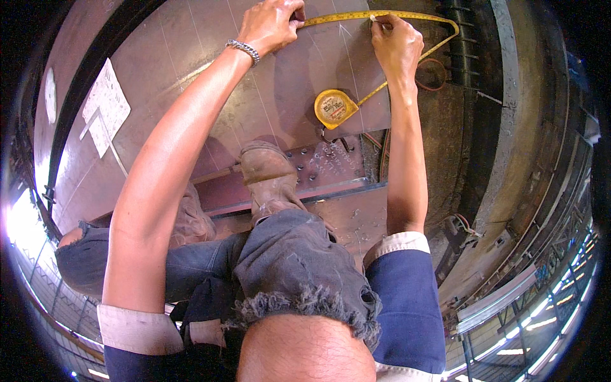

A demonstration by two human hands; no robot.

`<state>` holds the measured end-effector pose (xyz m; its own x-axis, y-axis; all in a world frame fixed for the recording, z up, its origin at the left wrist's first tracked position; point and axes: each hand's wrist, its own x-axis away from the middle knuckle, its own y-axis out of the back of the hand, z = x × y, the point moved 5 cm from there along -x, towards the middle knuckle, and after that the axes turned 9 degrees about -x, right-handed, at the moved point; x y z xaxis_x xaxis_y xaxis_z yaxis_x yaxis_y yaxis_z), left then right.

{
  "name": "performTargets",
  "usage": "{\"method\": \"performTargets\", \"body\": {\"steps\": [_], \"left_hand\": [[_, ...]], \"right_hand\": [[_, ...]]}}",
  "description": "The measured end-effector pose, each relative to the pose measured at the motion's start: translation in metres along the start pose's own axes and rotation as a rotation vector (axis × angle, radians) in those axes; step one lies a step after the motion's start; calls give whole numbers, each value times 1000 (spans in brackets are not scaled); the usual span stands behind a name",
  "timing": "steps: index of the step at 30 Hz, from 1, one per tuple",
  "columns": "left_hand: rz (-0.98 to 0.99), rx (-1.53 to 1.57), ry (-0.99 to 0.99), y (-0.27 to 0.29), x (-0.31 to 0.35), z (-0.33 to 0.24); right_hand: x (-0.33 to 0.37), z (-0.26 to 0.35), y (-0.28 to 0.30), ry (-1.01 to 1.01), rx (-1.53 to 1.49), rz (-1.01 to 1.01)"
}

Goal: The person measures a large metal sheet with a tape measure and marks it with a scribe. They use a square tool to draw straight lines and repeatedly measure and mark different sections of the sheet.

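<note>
A yellow tape measure (335, 109) lies on a large brown metal plate (210, 83). Its blade (356, 15) runs out to the right, bends back in a loop, and crosses the far part of the plate. My left hand (272, 27), with a chain bracelet at the wrist, is closed on the blade at its left end. In my right hand (399, 49), thumb and fingers pinch a small white piece of chalk (373, 18), held against the blade's near edge. Thin white lines run across the plate, and an arrow-like mark points up close to the chalk.
A white sheet (107, 107) with a metal square on it lies at the left. My boot (266, 167) is near the tape case, beside a lower plate (331, 162) with chalk writing. A dark ribbed bar (463, 44) and a grey steel edge (507, 70) stand at right.
</note>
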<state>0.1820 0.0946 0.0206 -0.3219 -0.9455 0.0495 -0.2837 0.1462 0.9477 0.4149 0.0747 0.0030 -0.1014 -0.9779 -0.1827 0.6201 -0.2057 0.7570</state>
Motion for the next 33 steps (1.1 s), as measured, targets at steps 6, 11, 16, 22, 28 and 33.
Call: {"method": "performTargets", "body": {"steps": [6,11,16,22,28,33], "left_hand": [[59,18,66,1,0,-1],[32,16,28,0,-1,0],[51,15,59,2,1,0],[30,24,56,3,0,-1],[37,34,52,1,0,-3],[56,19,83,5,0,-4]], "right_hand": [[-2,3,-1,-3,19,25],[-5,16,5,146,115,20],[-30,25,63,-140,533,260],[-20,21,72,-189,403,233],[9,10,48,-121,190,149],[20,2,46,-95,89,106]]}}
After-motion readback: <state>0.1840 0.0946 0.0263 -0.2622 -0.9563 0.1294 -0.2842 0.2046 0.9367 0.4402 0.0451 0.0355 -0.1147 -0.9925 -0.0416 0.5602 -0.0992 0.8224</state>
